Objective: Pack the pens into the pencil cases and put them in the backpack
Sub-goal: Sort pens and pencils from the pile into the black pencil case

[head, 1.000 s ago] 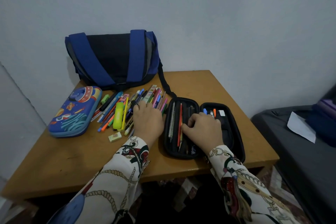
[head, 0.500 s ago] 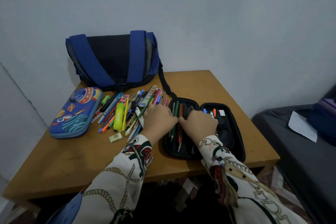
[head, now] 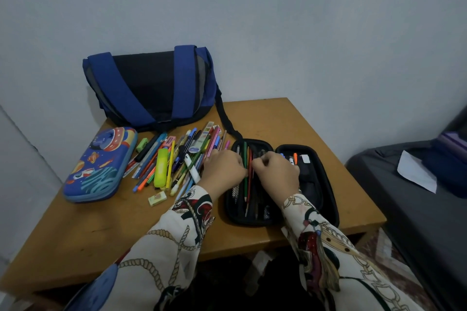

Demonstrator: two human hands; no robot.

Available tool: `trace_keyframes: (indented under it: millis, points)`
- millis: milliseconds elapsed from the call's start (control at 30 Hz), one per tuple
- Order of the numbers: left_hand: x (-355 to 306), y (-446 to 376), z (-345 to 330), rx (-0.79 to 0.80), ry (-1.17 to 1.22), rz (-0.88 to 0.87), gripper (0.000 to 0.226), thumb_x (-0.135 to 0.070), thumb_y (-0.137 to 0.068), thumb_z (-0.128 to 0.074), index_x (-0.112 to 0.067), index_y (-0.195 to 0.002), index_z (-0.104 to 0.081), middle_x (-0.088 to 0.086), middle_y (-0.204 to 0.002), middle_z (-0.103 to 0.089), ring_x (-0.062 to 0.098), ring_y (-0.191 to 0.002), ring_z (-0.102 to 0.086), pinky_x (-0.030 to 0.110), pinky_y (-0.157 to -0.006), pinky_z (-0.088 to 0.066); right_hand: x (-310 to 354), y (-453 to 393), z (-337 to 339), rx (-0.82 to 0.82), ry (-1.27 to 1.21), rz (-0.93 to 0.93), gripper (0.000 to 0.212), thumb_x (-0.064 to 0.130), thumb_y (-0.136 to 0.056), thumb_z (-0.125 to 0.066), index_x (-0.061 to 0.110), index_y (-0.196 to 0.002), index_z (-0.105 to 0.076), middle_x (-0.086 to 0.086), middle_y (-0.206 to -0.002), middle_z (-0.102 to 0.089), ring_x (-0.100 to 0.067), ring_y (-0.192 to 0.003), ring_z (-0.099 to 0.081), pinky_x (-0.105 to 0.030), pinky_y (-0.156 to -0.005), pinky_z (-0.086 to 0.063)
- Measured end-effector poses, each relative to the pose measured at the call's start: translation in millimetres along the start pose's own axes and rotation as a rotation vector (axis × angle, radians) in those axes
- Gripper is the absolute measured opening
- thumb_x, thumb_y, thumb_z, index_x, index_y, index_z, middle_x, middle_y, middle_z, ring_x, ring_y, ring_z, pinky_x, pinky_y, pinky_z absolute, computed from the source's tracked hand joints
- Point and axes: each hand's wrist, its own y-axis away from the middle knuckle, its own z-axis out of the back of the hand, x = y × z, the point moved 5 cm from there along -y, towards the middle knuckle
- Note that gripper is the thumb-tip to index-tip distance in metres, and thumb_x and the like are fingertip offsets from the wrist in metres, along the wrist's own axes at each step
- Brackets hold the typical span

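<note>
While both hands meet over the open black pencil case (head: 317, 184), the left hand (head: 223, 170) has its fingers curled down at the case's left half, against the green pencil (head: 245, 159) there; whether it truly grips that pencil I cannot tell. The right hand (head: 276, 175) is curled too, fingertips tucked among the pens in the same half, and what it pinches, if anything, is hidden. The red pencil (head: 249, 184) lies just beside the green one, between the two hands. Left of the case, a loose pile of pens (head: 177, 159) is spread on the wooden table (head: 101, 235), a yellow highlighter (head: 161, 168) among them, a small eraser (head: 157, 198) at the near edge. Further left sits the blue space-print pencil case (head: 98, 165), zipped. At the far side, against the wall, stands the blue backpack (head: 151, 88).
</note>
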Motion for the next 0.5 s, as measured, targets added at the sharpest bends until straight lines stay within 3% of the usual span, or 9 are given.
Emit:
trace_keyframes:
  millis: [100,233,300,400,500]
  points:
    - [1.3,-6.9,-1.5,0.079,-0.030,-0.021,0.023,-0.029,-0.089,-0.061,-0.021,-0.068,-0.063,0.005,-0.099,-0.064,0.028,-0.123,-0.035,0.044,-0.103,-0.036,-0.6,0.0,0.1,0.000,-0.068,0.002,0.026,0.029,-0.092,-0.050,0.014,-0.073,-0.058,0.002,-0.067,-0.058,-0.022,-0.072,-0.058,-0.038,-0.089,-0.027]
    - [2.1,-15.0,-2.0,0.163,-0.063,-0.058,0.023,-0.035,-0.089,-0.064,-0.023,-0.069,-0.062,0.004,-0.097,-0.063,0.028,-0.123,-0.036,0.046,-0.104,-0.036,-1.7,-1.0,-0.4,0.003,-0.109,-0.008,0.027,0.029,-0.091,-0.052,0.021,-0.065,-0.050,0.005,-0.062,-0.054,-0.019,-0.070,-0.057,-0.038,-0.093,-0.029]
    - [4.2,-21.0,-2.6,0.167,-0.046,-0.082,0.010,-0.036,-0.089,-0.064,-0.026,-0.087,-0.062,0.002,-0.098,-0.062,0.029,-0.122,-0.040,0.046,-0.101,-0.039,-1.3,-1.2,0.1,0.013,-0.130,-0.019,0.029,0.028,-0.091,-0.052,0.022,-0.063,-0.048,0.006,-0.059,-0.052,-0.018,-0.068,-0.056,-0.038,-0.095,-0.028]
    - [7.8,-22.7,-4.7,0.175,-0.048,-0.114,0.045,-0.035,-0.087,-0.065,-0.031,-0.130,-0.051,0.003,-0.106,-0.063,0.027,-0.119,-0.044,0.046,-0.099,-0.042,0.4,-3.3,0.6,0.045,-0.128,-0.047,0.029,0.031,-0.091,-0.052,0.023,-0.064,-0.047,0.007,-0.059,-0.051,-0.016,-0.067,-0.054,-0.038,-0.097,-0.028]
    - [9.3,-19.4,-7.1,0.143,-0.117,-0.134,0.060,-0.039,-0.088,-0.064,-0.034,-0.143,-0.041,0.004,-0.117,-0.058,0.027,-0.121,-0.038,0.047,-0.102,-0.038,1.4,-7.3,2.3,0.109,-0.090,-0.085,0.030,0.035,-0.092,-0.050,0.023,-0.066,-0.050,0.008,-0.060,-0.053,-0.012,-0.066,-0.052,-0.041,-0.100,-0.031]
